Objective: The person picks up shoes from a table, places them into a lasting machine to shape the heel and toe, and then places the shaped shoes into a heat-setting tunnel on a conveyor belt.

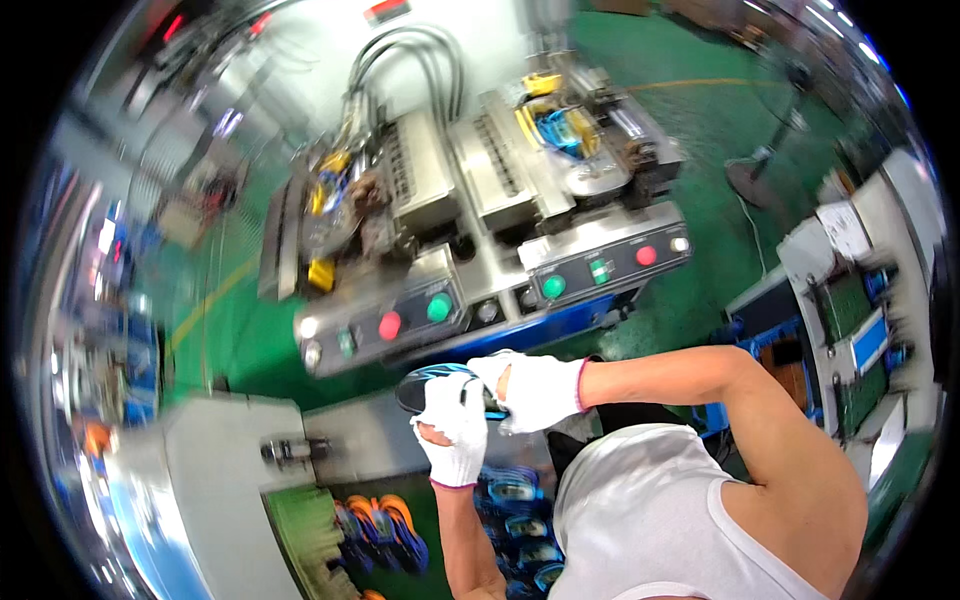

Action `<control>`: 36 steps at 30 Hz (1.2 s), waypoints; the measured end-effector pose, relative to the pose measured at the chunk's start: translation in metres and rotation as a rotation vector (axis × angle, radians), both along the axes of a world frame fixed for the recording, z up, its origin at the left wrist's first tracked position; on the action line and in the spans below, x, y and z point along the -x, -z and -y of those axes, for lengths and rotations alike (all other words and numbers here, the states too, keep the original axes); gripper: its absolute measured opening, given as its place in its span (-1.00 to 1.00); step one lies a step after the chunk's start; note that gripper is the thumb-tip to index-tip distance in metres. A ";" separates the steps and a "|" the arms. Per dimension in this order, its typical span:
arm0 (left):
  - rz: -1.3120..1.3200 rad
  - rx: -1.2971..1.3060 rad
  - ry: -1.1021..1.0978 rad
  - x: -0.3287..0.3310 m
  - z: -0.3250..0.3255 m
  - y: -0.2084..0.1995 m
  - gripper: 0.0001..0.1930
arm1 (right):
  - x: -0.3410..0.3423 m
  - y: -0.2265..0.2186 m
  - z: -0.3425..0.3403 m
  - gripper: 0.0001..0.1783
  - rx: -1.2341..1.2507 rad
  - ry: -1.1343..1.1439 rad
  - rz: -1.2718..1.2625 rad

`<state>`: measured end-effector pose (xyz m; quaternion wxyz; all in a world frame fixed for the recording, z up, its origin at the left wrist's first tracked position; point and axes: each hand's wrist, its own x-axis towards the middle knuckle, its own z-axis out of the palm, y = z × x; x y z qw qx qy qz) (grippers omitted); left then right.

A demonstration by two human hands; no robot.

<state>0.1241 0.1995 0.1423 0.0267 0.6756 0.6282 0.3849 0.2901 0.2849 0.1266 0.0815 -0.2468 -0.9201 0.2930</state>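
A black shoe with light-blue stripes is held between my two hands in front of my body. My left hand, in a white knitted glove, is closed around its near side. On the right, my right hand, also in a white glove, grips the other end with bent fingers. Much of the shoe lies hidden under the gloves. Just beyond my hands stands a metal two-station machine, with a control panel of green and red buttons along its front.
Orange-and-blue shoes sit on a green surface at the lower left, beside a grey machine housing. Blue-and-black shoes line up beneath my left arm. A standing fan is at the far right, and another grey machine stands nearer.
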 end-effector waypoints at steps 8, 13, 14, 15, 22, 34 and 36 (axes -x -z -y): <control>-0.004 -0.253 0.543 -0.169 -0.198 -0.079 -0.63 | -0.199 -0.043 -0.090 -0.24 0.636 0.556 -0.497; 0.437 0.117 0.361 -0.222 -0.337 -0.022 -0.45 | -0.275 0.010 -0.062 -0.38 1.059 0.973 -1.107; 0.414 0.177 0.258 -0.229 -0.377 0.008 -0.39 | -0.285 0.033 -0.053 -0.39 1.021 1.062 -1.173; 0.460 0.299 0.181 -0.238 -0.409 0.030 -0.33 | -0.290 0.029 -0.049 -0.41 0.864 1.184 -1.225; -0.015 0.482 -0.239 -0.267 -0.558 0.133 -0.05 | -0.322 -0.008 -0.031 -0.13 0.967 1.389 -1.516; 1.171 0.594 0.219 -0.170 -0.485 0.026 -0.78 | -0.303 -0.022 -0.140 -0.57 0.619 1.292 -0.954; 0.997 0.653 0.179 -0.171 -0.411 -0.021 -0.78 | -0.296 -0.019 -0.176 -0.62 0.545 1.232 -1.019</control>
